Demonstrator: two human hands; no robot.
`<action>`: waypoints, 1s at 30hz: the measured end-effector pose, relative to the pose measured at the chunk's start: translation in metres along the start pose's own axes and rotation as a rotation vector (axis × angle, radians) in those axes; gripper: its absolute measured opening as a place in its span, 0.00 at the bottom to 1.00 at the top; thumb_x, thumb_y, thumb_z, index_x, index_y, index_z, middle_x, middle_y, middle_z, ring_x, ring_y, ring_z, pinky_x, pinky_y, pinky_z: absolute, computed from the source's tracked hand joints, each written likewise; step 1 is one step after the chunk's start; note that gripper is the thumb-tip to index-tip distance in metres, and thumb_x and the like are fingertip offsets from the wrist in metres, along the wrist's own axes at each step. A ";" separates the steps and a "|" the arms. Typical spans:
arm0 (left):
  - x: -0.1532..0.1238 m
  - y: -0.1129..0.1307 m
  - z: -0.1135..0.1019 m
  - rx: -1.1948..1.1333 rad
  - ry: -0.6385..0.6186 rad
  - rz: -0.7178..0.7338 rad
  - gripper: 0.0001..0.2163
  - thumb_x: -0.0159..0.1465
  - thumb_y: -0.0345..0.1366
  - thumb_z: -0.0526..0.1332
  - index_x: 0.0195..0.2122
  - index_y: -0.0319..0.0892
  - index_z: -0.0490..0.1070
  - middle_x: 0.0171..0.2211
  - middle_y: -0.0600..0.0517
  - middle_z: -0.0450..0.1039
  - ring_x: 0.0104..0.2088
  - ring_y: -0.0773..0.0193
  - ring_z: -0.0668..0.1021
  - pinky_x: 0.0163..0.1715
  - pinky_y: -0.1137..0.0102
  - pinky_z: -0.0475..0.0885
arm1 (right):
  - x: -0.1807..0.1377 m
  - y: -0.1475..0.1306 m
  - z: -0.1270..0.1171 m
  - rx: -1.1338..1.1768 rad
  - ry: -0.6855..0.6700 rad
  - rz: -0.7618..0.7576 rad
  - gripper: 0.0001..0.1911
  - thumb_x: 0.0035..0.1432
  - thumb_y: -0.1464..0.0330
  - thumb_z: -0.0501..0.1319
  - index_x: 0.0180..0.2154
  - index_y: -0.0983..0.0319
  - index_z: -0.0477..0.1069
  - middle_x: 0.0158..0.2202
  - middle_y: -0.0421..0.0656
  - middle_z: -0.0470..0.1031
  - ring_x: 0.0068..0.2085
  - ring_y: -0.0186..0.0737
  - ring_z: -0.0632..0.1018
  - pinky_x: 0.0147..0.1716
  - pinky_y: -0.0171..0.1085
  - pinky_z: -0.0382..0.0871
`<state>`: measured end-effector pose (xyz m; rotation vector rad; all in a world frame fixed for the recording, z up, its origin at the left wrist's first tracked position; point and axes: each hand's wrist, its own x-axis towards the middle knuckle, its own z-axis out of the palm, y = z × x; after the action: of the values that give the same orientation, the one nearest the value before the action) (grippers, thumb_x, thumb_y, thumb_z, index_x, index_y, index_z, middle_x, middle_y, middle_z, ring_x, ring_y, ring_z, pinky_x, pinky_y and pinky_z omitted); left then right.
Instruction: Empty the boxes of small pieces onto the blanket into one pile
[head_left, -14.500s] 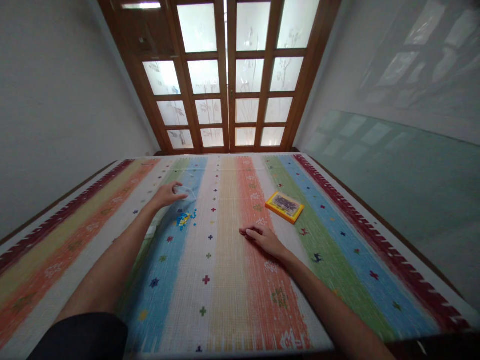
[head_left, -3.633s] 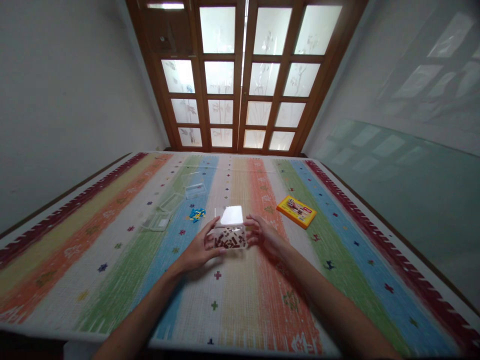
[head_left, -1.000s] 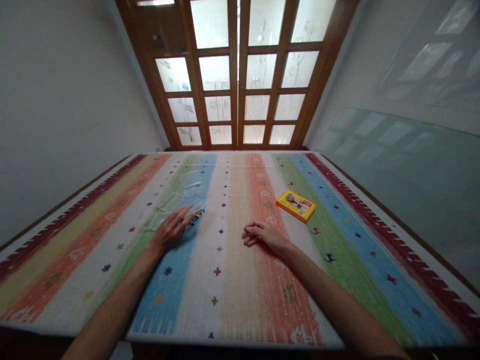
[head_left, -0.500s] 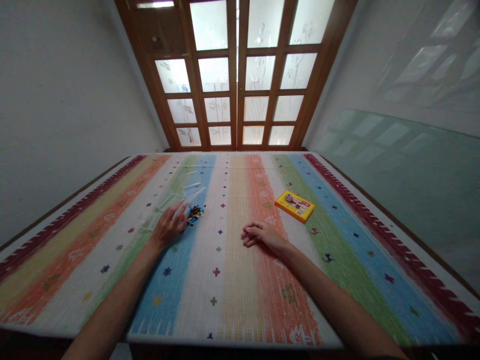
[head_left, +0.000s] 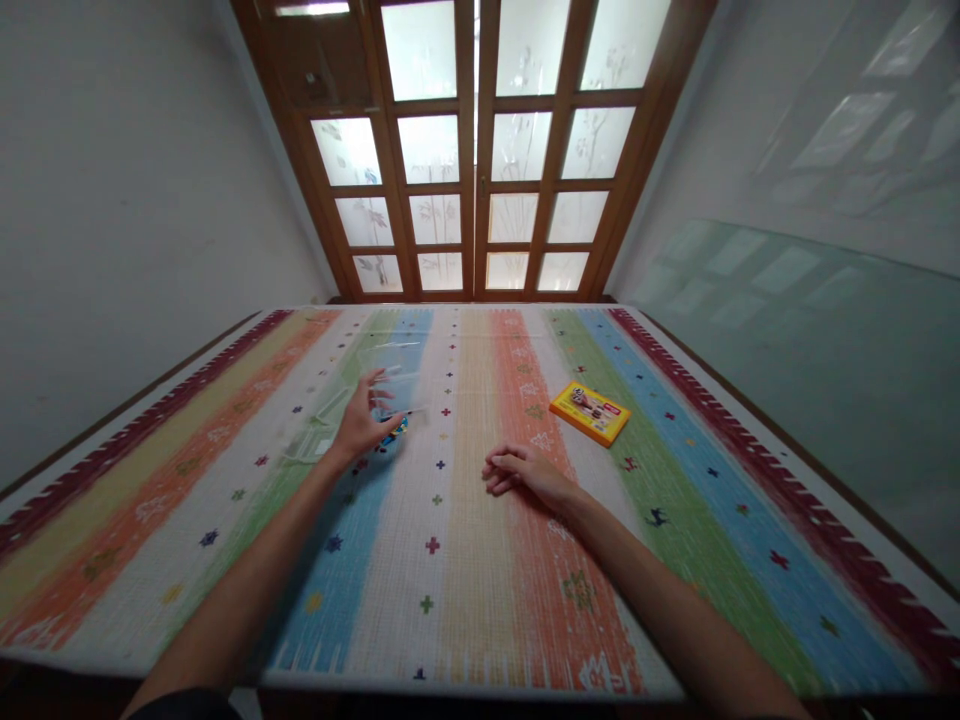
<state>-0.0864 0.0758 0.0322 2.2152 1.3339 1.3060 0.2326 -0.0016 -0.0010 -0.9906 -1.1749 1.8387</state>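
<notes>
My left hand (head_left: 367, 415) reaches over the left of the table, thumb and fingers spread around a clear plastic box (head_left: 401, 380) whose faint edges show between them. Just under the thumb lies a small pile of blue, yellow and dark pieces (head_left: 397, 432), partly hidden by the hand. More clear plastic (head_left: 321, 440) lies left of the wrist. My right hand (head_left: 525, 473) rests on the orange stripe of the cloth, fingers loosely bent, with nothing in it.
A flat yellow box (head_left: 590, 412) with a printed picture lies beyond and right of my right hand. A striped cloth (head_left: 457, 560) covers the table. Wooden doors with glass panes (head_left: 474, 200) stand behind the far edge, with walls on both sides.
My left hand has moved slightly up and right over the coloured pieces, turning and spreading its fingers. The clear box has shifted with it. My right hand has stayed where it was.
</notes>
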 end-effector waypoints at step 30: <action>0.056 0.013 0.103 0.670 -0.492 -0.054 0.15 0.68 0.40 0.61 0.53 0.39 0.70 0.52 0.44 0.71 0.48 0.56 0.77 0.48 0.57 0.75 | -0.002 0.007 0.001 -0.050 -0.021 -0.005 0.19 0.50 0.55 0.69 0.33 0.62 0.71 0.32 0.44 0.79 0.29 0.36 0.80 0.33 0.37 0.75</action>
<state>0.0129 0.1371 0.0130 2.6279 1.7575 0.2407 0.2319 -0.0060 -0.0065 -0.9976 -1.2408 1.8274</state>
